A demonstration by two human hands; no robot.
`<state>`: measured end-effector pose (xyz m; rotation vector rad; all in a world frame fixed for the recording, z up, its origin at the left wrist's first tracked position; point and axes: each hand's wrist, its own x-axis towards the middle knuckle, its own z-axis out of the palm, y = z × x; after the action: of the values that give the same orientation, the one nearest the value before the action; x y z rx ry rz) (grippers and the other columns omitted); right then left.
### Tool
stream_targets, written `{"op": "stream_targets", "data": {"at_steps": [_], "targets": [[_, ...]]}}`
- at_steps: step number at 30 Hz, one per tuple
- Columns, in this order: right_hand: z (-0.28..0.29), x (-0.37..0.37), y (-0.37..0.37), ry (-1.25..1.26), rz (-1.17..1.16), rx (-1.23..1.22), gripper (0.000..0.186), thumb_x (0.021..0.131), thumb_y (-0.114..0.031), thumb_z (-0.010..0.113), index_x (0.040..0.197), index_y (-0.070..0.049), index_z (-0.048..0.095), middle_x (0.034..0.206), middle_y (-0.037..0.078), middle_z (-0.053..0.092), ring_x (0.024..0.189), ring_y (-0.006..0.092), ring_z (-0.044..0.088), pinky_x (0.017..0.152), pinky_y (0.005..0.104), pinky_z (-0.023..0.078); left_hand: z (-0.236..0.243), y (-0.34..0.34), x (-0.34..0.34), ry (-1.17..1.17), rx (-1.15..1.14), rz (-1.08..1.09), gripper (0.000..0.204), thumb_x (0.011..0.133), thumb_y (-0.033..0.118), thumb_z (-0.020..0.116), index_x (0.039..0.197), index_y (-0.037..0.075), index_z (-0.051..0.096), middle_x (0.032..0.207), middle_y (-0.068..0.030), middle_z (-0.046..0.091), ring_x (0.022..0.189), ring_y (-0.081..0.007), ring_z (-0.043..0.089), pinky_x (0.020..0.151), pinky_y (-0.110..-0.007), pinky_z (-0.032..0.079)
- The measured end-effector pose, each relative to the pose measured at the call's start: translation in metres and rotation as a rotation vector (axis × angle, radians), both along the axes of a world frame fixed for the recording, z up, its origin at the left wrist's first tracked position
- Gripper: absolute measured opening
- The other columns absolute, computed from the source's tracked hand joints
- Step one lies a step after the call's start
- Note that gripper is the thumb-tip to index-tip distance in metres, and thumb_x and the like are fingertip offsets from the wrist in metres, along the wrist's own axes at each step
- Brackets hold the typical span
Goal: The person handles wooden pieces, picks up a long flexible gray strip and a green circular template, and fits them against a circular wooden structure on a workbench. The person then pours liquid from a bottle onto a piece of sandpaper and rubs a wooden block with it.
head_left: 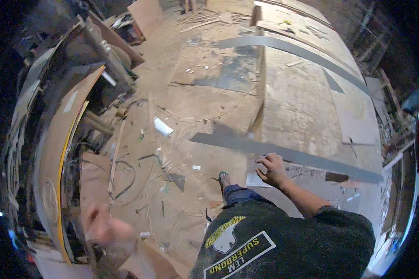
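Observation:
A long grey strip (228, 143) lies across the near end of a wooden worktable (298, 107), its pointed left end sticking out past the table's edge over the floor. Right at the strip's near edge is my right hand (272, 171), fingers curled but apart, with nothing visible in them; whether the fingertips touch the strip I cannot tell. My left hand (108, 229) is out at the lower left, smeared by motion, so its fingers do not read. A second grey strip (284, 45) spans the table's far part, and a small grey triangular offcut (333, 81) rests between the two.
Boards with a yellow edge (65, 158) lean along the left side. On the floor (181, 104) lie a white roll (163, 126), a dark triangular offcut (176, 181) and scattered scraps. Thin wood pieces (205, 23) are heaped at the back. My foot (224, 179) stands beside the table.

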<state>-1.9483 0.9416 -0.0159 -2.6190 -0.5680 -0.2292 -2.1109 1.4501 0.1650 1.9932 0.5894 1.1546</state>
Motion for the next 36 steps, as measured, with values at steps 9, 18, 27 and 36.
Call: {"op": "stream_targets", "data": {"at_steps": [9,18,27,36], "targets": [[-0.005,0.148,0.151,0.344,0.102,-0.378,0.105,0.066,-0.063,0.083,0.153,-0.024,0.038,0.153,0.016,0.036,0.145,0.0368,0.03,0.115,0.0685,0.02,-0.218,0.013,0.053,0.805,-0.547,-0.206,0.016,0.095,0.02,0.059,0.095,0.008,0.069,0.087,-0.0084,0.067,0.071,-0.0195,0.062,0.067,-0.035,0.049],[-0.057,0.29,0.271,0.223,0.015,-0.074,0.066,0.077,-0.04,0.082,0.135,-0.018,0.06,0.136,0.018,0.054,0.126,0.0391,0.05,0.106,0.0497,0.041,-0.302,0.125,0.074,0.93,-0.84,0.001,0.016,0.095,0.02,0.06,0.096,0.008,0.069,0.089,-0.009,0.067,0.071,-0.0199,0.063,0.066,-0.035,0.05],[-0.079,0.362,0.311,0.435,-0.673,0.056,0.029,0.077,-0.027,0.077,0.087,-0.002,0.064,0.087,0.021,0.066,0.087,0.0374,0.066,0.077,0.047,0.051,-0.304,0.406,0.279,0.905,-0.554,-0.054,0.016,0.095,0.02,0.06,0.096,0.007,0.069,0.09,-0.0096,0.068,0.071,-0.0203,0.063,0.065,-0.035,0.051],[-0.089,0.396,0.329,0.272,-0.98,0.106,0.033,0.081,-0.032,0.074,0.077,-0.002,0.062,0.078,0.018,0.066,0.079,0.0382,0.065,0.07,0.0477,0.05,-0.34,0.555,0.507,0.793,-0.805,-0.332,0.015,0.097,0.02,0.061,0.102,0.007,0.067,0.083,-0.008,0.065,0.069,-0.0167,0.063,0.056,-0.032,0.05]]}}
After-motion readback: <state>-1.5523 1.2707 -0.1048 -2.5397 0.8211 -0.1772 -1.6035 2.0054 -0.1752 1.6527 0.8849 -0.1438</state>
